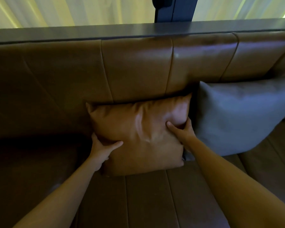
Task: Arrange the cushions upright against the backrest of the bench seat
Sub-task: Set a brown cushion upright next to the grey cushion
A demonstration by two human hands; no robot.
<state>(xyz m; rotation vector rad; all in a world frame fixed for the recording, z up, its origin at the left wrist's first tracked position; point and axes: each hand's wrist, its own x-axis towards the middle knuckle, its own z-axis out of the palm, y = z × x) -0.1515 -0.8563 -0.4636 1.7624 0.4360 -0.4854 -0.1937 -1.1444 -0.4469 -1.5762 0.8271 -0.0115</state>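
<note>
Both hands grip the tan cushion (138, 134), which stands on the seat (146, 199) with its top edge leaning on the backrest (135, 68). The left hand (100, 150) clamps the cushion's lower left edge, thumb across the front face and fingers hidden behind. The right hand (181, 129) clamps the right edge higher up, thumb pressed into the leather so that it dimples, fingers wrapped round the side. The hands are well apart, one on each side of the cushion. Just to the right a grey cushion (240, 116) also stands against the backrest, its left edge touching the tan one. A dark ledge (105, 32) runs along the top of the backrest, with pale curtains (64, 12) behind it
</note>
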